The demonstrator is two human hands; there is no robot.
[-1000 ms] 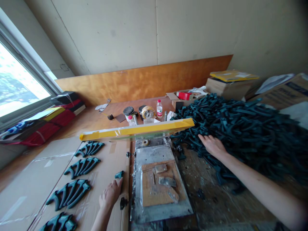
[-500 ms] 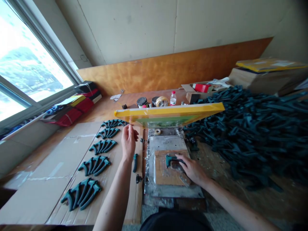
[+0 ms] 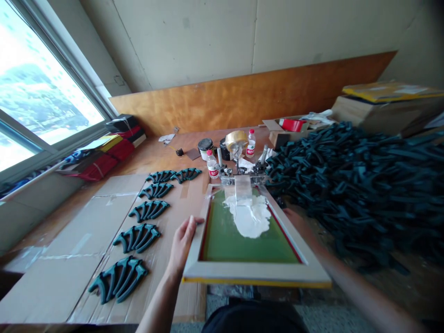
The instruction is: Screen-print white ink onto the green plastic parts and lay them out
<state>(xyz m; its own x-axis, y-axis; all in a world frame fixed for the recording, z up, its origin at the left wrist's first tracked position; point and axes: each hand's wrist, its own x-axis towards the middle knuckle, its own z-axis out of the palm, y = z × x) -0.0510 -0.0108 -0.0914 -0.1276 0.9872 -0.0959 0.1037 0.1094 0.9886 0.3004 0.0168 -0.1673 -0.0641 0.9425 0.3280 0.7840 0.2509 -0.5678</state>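
A screen-printing frame [image 3: 256,269] lies lowered over the work spot, its green mesh bearing a thick pool of white ink [image 3: 250,221]. Beside the frame's left edge is my left hand [image 3: 183,243], with fingers curled and the tips at that edge. A small dark bit shows at the fingertips; I cannot make out what they hold. My right hand [image 3: 294,224] is blurred at the far side of the frame's right edge, its fingers hidden. The metal base and the dark green handle seen on it earlier are covered by the frame.
Fanned rows of dark green curved handles [image 3: 137,236] lie on the cardboard [image 3: 58,273] at left. A large heap of similar pieces [image 3: 360,194] fills the right. Behind the frame stand a metal clamp [image 3: 243,178], bottles [image 3: 212,165], a tin [image 3: 206,148] and a tape roll [image 3: 236,137].
The frame has swung down from its raised tilt, covering the base and handle. My left hand has moved nearer to me, and my right hand has withdrawn from the handle toward the right.
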